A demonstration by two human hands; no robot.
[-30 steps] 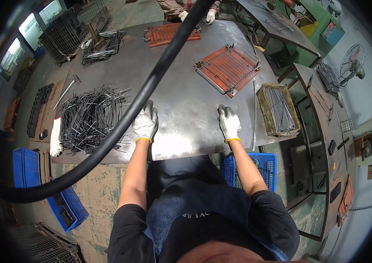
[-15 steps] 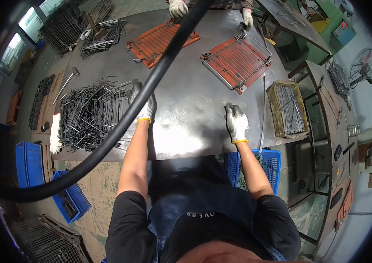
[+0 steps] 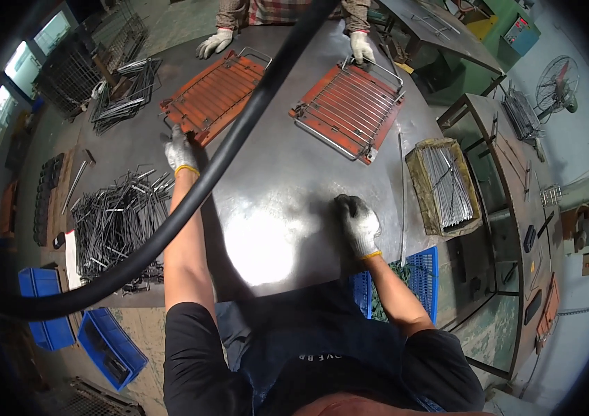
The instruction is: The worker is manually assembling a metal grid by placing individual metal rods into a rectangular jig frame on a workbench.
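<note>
Touching the orange wire jig (image 3: 212, 95), left hand (image 3: 179, 150); right hand (image 3: 358, 220) well apart.

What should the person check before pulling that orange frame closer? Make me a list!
1. Left hand on the near corner of the left orange frame: ok, it touches the corner.
2. Firm grip on it: cannot tell, the fingers are too small to see.
3. Right hand free: ok, it rests flat on the metal table.
4. Table bare between frame and person: ok.
5. Co-worker's gloved hand off the frame: ok, it lies just beyond the far edge.
6. Pile of wire rods clear of the path: ok, it sits to the left.
</note>
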